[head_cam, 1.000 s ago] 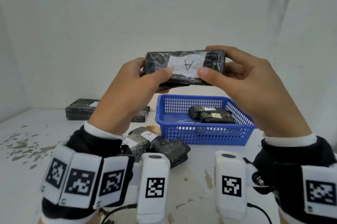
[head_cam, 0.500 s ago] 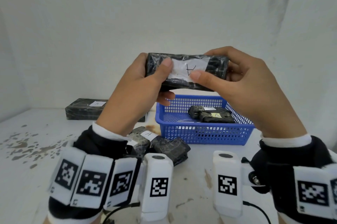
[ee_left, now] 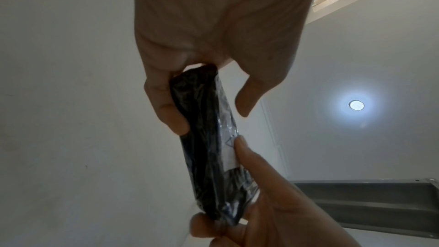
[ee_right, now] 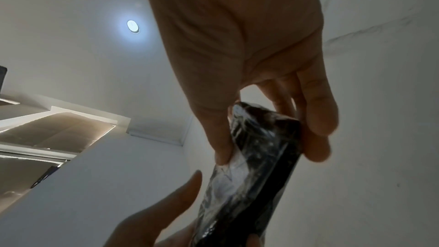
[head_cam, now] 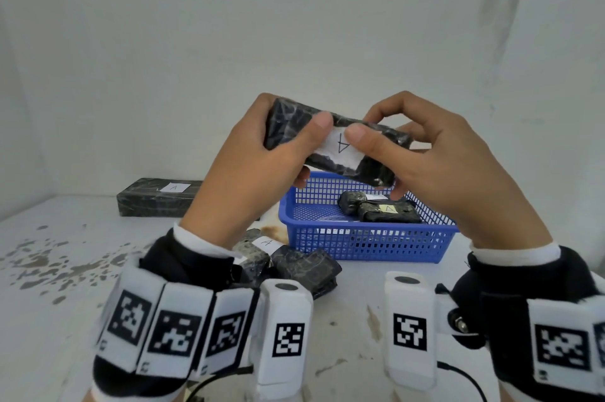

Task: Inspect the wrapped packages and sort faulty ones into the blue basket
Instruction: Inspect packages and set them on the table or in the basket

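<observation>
Above the blue basket (head_cam: 366,243), at the centre of the head view, both hands hold one wrapped package (head_cam: 334,143) up off the desk (head_cam: 65,287), tilted with its 9 o'clock end higher. The left hand (head_cam: 258,166) has its grip curled round that higher end, thumb on the front face and fingers behind. The right hand (head_cam: 435,166) pinches the 3 o'clock end, its thumb lying on the white label (head_cam: 340,148) marked "A". Neither grip is loose; both close on the package.

Dark and glossy under clear film, the package looks like a stiff, light block. I would judge the film slippery and easily creased, so the short ends, where the wrap bunches and the fingers meet firm edges, are the safest hold; pressing the label risks peeling it.

Two small packages (head_cam: 379,210) already lie inside the basket. At 7 o'clock from the basket a heap of packages (head_cam: 294,265) rests on the desk, and a long package (head_cam: 157,202) sits at 9 o'clock against the wall. Whether the held one is faulty cannot be told from these views.
</observation>
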A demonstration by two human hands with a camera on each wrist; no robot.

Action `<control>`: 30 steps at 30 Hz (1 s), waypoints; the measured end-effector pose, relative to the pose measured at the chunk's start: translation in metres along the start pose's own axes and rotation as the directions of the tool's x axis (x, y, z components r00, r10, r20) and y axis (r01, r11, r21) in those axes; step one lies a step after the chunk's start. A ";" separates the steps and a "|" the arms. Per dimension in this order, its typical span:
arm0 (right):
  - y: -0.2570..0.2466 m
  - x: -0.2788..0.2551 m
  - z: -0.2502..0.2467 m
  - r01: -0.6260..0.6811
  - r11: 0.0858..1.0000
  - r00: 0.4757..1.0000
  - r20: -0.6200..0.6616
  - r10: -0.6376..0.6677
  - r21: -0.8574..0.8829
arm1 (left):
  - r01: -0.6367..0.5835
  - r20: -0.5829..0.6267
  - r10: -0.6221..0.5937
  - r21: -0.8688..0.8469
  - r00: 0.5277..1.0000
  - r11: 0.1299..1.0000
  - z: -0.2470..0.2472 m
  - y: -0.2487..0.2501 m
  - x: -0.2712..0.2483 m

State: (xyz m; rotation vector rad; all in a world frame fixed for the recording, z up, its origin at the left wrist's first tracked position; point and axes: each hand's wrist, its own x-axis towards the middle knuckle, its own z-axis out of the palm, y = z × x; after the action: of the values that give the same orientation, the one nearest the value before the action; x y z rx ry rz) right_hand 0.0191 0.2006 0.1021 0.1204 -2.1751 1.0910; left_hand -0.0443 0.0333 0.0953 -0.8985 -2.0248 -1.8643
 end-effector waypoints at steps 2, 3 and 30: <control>0.002 0.001 -0.001 -0.026 1.000 0.999 0.032 0.026 -0.003 | 0.007 0.023 -0.006 -0.062 1.000 0.998 0.000 0.000 0.000; 0.003 0.001 -0.002 -0.033 0.999 0.998 0.055 0.033 -0.015 | 0.000 0.024 0.001 -0.065 1.000 0.998 0.000 0.000 0.000; -0.012 -0.005 0.003 0.056 0.991 0.982 0.174 -0.077 0.122 | -0.135 0.137 0.137 -0.024 0.981 0.991 -0.017 0.005 -0.004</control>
State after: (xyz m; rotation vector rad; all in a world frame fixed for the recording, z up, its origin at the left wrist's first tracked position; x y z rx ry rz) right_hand 0.0256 0.1900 0.1058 0.3530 -2.2456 1.2089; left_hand -0.0424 0.0162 0.0994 -1.1691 -1.9733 -1.7910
